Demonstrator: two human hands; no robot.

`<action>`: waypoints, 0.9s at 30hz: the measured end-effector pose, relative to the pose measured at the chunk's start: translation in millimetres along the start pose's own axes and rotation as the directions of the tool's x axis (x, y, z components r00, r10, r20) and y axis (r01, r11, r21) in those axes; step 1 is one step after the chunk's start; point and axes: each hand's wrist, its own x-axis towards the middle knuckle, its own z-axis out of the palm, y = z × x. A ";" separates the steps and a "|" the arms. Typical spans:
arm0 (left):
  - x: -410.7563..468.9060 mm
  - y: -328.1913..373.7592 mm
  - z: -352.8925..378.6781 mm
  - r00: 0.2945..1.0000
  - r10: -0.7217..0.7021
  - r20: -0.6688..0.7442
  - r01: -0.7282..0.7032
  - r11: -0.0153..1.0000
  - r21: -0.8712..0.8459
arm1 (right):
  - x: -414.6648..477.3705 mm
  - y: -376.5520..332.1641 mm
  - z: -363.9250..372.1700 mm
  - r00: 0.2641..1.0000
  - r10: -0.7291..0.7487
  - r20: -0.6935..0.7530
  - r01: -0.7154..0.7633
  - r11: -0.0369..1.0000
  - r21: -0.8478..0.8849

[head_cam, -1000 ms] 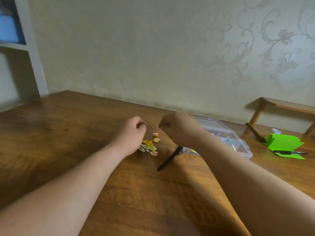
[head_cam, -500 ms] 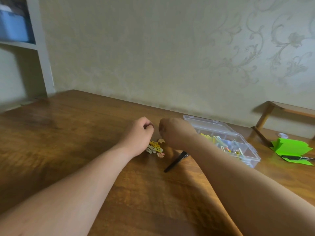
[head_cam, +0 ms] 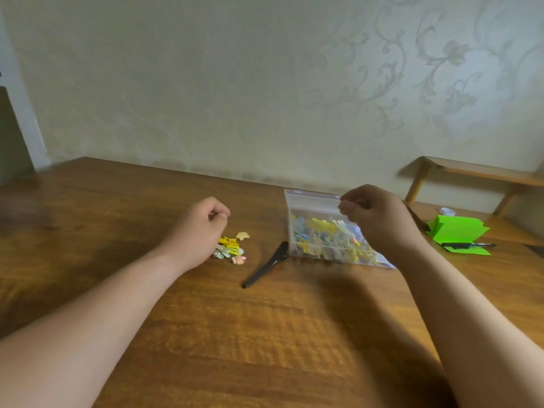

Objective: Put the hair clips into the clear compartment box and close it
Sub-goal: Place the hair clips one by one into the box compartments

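One yellow clip (head_cam: pixel 341 210) pinched (right fingers (head_cam: pixel 351 205)), one black clip (head_cam: pixel 264 264) lying.

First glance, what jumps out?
The clear box stands right of centre, packed with colourful clips, with the right hand above it pinching what looks like a small yellow clip. Left of it a black clip lies on the table, then a pile of clips beside the curled left hand. Bright green paper sits far right.

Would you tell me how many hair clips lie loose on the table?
5: a star clip, a yellow striped clip, a pale clip and a pink clip clustered by the left hand, plus a long black clip beside the box. The hand may hide more.
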 end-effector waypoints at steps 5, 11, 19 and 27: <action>3.5 -7.0 1.2 1.000 0.007 0.000 -0.007 1.000 0.011 | -0.1 20.0 -8.7 0.997 0.011 0.074 -0.002 0.993 -0.117; 3.7 -6.4 2.4 1.000 -0.011 -0.007 0.011 1.000 -0.019 | 0.8 20.5 -11.1 0.980 0.001 0.200 0.049 0.969 -0.244; 5.0 -8.1 1.2 1.000 0.000 0.014 0.000 1.000 -0.001 | -1.4 20.6 -6.6 0.958 0.050 0.283 0.051 0.939 -0.340; 5.5 -7.9 0.9 1.000 -0.011 0.019 0.011 1.000 0.005 | -2.6 18.0 -0.9 0.980 0.004 0.199 0.067 0.936 -0.347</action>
